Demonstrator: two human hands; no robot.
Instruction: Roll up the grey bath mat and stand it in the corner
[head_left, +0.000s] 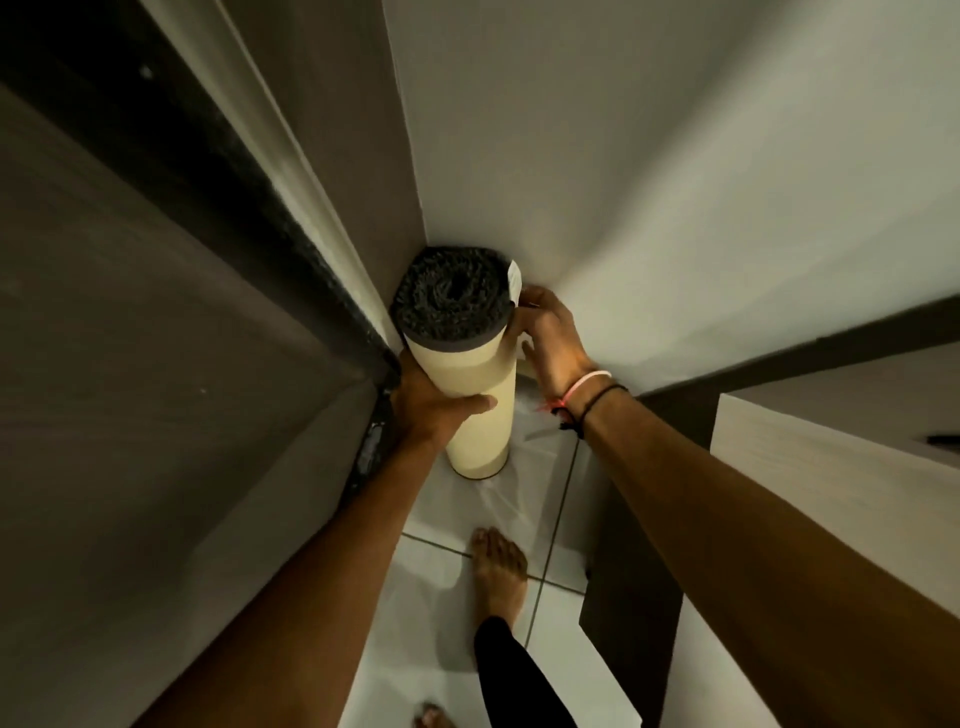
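One rolled bath mat (470, 384) is being stood on end on the tiled floor (441, 582), tucked into the corner; it is being clasped by the left hand (434, 408) and steadied at its top edge by the right hand (550, 338). Two hands, one roll: on release, unrolling or toppling is being risked.
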